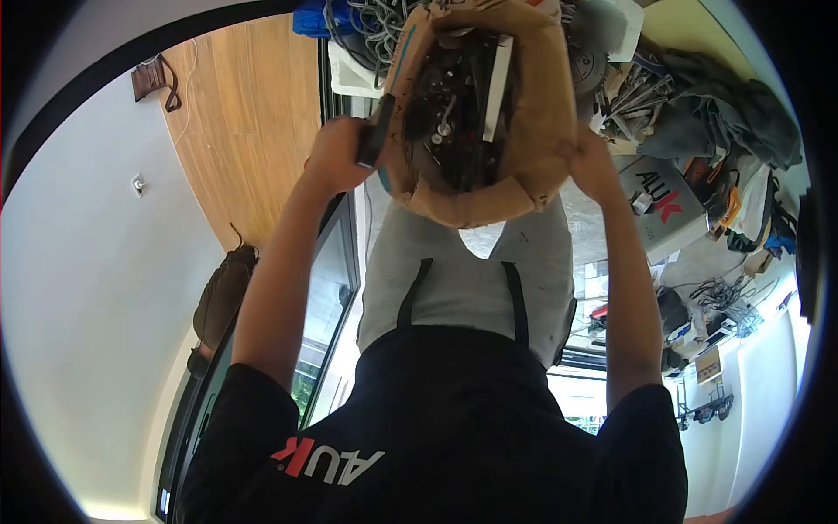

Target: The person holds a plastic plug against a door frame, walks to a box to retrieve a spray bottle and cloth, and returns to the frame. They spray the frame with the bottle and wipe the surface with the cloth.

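Note:
A worn cardboard box (484, 210) with an open top is held up in front of my legs. Inside it lie dark hardware pieces (445, 105) and a pale flat strip (498, 87); the small parts are too jumbled to tell apart. My left hand (339, 155) is closed at the box's left side, holding a black rectangular object (375, 135) against it. On the opposite side, my right hand (595, 166) grips the box's edge, its fingertips partly hidden.
Coiled cables (377, 33) lie beyond the box at upper left. To the right are a pile of metal tools (642, 100), dark cloth (733, 109) and a grey ALUK box (668, 205). A brown bag (225, 297) is at left, near a glass door frame.

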`<state>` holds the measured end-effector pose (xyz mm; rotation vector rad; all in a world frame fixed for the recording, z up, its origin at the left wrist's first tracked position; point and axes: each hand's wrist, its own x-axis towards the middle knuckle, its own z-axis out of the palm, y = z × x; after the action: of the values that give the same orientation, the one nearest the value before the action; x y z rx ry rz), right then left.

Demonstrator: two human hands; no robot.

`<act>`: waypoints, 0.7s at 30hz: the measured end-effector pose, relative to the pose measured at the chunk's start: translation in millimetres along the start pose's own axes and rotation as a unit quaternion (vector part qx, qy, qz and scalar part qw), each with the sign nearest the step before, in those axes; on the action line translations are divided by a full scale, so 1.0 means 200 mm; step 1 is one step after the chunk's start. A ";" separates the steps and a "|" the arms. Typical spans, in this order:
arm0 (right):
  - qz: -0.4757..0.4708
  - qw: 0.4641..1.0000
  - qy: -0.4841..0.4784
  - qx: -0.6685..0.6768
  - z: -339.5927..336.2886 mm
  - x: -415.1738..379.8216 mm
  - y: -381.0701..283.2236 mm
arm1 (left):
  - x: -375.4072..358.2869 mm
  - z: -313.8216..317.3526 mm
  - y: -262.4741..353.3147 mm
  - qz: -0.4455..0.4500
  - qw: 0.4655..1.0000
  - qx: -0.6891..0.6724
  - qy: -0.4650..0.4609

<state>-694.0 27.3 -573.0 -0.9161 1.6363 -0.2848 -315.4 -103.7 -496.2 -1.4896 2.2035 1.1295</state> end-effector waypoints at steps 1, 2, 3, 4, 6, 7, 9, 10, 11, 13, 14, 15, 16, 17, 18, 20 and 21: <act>-0.008 1.000 -0.003 0.004 0.05 0.04 0.04 | 0.01 0.10 -0.07 0.043 0.998 0.030 0.043; -0.017 1.000 -0.005 0.009 0.11 0.09 0.08 | 0.02 0.18 -0.14 0.087 0.991 0.060 0.085; -0.023 1.000 -0.009 0.015 0.14 0.11 0.08 | 0.02 0.21 -0.14 0.093 0.985 0.063 0.129; -0.008 1.000 -0.010 0.019 0.15 0.12 0.08 | 0.03 0.20 -0.18 0.021 0.996 -0.005 0.091; 0.028 0.999 -0.018 0.027 0.13 0.10 0.06 | 0.03 0.18 -0.21 -0.131 0.982 -0.138 0.006; 0.018 1.000 0.001 0.000 0.13 0.12 0.08 | 0.04 0.17 -0.21 -0.132 0.986 -0.103 -0.011; -0.002 0.998 0.034 -0.055 0.13 0.11 0.15 | 0.05 0.18 -0.17 -0.047 0.994 -0.098 0.008; 0.011 0.995 0.060 -0.082 0.13 0.08 0.11 | 0.05 0.19 -0.14 -0.007 0.995 -0.097 0.017; 0.024 0.990 0.088 -0.109 0.11 0.06 0.04 | 0.05 0.19 -0.12 -0.009 0.998 -0.067 0.007; -0.063 0.954 0.222 -0.191 0.16 0.02 -0.02 | 0.04 0.17 -0.08 -0.019 0.997 -0.072 0.006; -0.059 0.958 0.236 -0.151 0.17 -0.01 -0.07 | 0.03 0.17 -0.08 -0.024 0.997 -0.073 0.008; -0.055 0.960 0.251 -0.111 0.17 -0.04 -0.15 | 0.04 0.18 -0.09 -0.036 0.996 -0.081 0.006; -0.053 0.960 0.266 -0.071 0.19 -0.04 -0.20 | 0.04 0.18 -0.11 -0.048 0.995 -0.088 0.005; -0.078 0.963 0.256 -0.040 0.24 -0.04 -0.24 | 0.04 0.19 -0.12 -0.061 0.994 -0.095 0.002; -0.103 0.964 0.246 -0.010 0.32 -0.04 -0.27 | 0.03 0.21 -0.14 -0.051 0.994 -0.099 0.012; -0.065 0.981 0.175 0.050 0.47 -0.02 -0.37 | 0.04 0.24 -0.16 -0.027 0.993 -0.107 0.037; -0.002 0.991 0.113 0.078 0.54 0.01 -0.39 | 0.03 0.24 -0.15 -0.021 0.994 -0.096 0.036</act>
<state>-562.6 4.6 -556.9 -0.7900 1.7910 -0.5277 -302.3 -79.2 -545.6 -1.6706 2.1504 1.3257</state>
